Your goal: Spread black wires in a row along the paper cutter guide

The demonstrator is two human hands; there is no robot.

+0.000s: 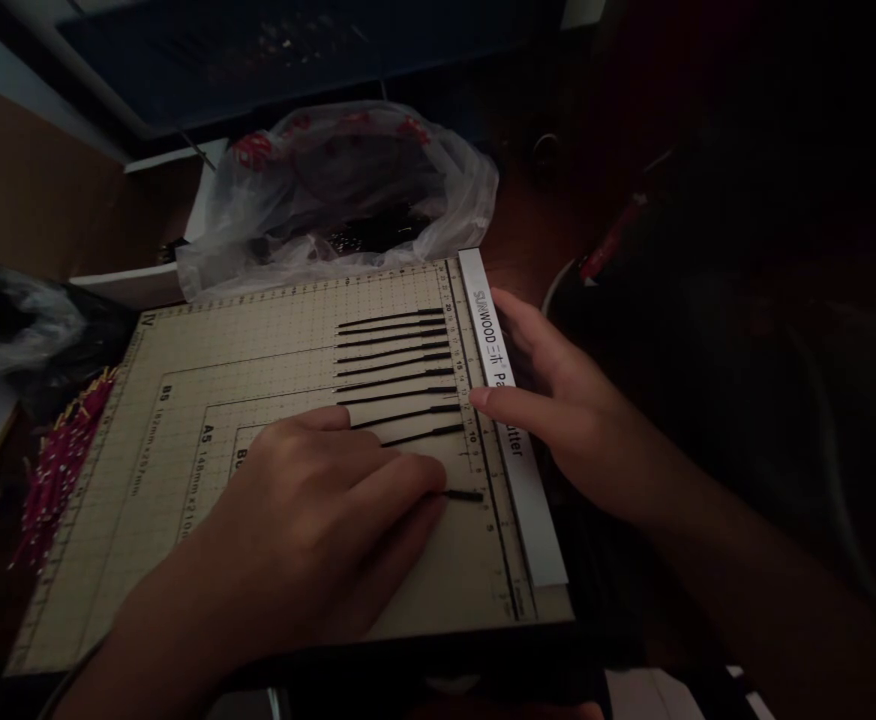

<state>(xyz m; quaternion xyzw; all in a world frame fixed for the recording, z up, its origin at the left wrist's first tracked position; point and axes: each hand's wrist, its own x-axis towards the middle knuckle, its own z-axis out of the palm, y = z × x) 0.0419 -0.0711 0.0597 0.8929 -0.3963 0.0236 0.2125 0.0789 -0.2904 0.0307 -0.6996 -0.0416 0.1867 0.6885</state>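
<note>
A cream paper cutter board point(258, 330) with printed grid lines lies in front of me. Several thin black strips point(397, 358) are laid side by side near its right-hand ruler, roughly parallel. My left hand point(310, 520) is over the board, thumb and index finger pinched on one more black strip point(464, 495), whose thicker end sticks out toward the ruler. The other fingers of that hand rest near the lowest strips of the row. My right hand point(573, 420) lies at the white labelled bar point(509, 420) on the board's right edge, thumb on top and fingers spread beyond it.
Behind the board a clear plastic bag point(438, 190) with red print holds dark pieces. A pile of magenta strips with pale tips point(59, 480) lies at the board's left edge. Black plastic bags point(10, 320) and a cardboard box point(33, 180) stand further left.
</note>
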